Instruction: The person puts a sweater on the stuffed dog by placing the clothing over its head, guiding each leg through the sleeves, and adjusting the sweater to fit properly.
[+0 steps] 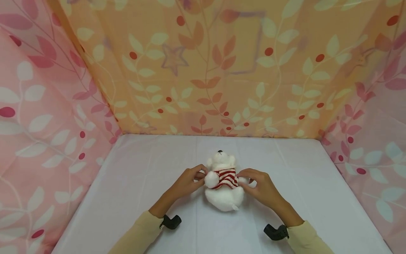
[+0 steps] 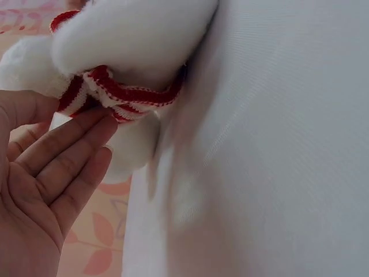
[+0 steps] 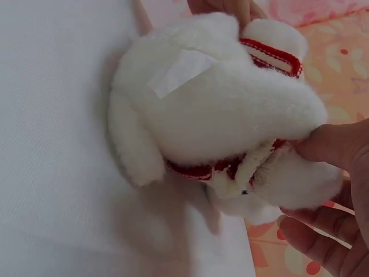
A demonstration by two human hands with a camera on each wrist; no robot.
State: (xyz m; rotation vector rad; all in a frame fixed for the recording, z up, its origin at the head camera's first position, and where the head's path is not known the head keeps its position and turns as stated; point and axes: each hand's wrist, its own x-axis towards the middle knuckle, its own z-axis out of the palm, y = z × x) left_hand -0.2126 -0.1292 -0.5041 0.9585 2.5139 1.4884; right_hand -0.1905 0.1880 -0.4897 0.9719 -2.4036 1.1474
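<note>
A white plush bear (image 1: 222, 203) in a red-and-white striped knitted sweater (image 1: 226, 176) is on the white table, its black nose pointing to the far side. At its left side, my left hand (image 1: 188, 181) pinches the edge of the sweater by the arm; in the left wrist view the thumb and fingertips of this left hand (image 2: 49, 173) meet the striped knit. On the other side my right hand (image 1: 264, 187) holds the bear's arm between thumb and fingers. A white tag (image 3: 181, 72) shows on the bear's fur in the right wrist view.
The white table (image 1: 152, 158) is bounded by a yellow leaf-patterned curtain (image 1: 203, 70) at the back. Pink leaf-patterned curtains (image 1: 41, 141) hang at both sides. Black wrist-worn devices (image 1: 172, 222) sit at the sleeve cuffs.
</note>
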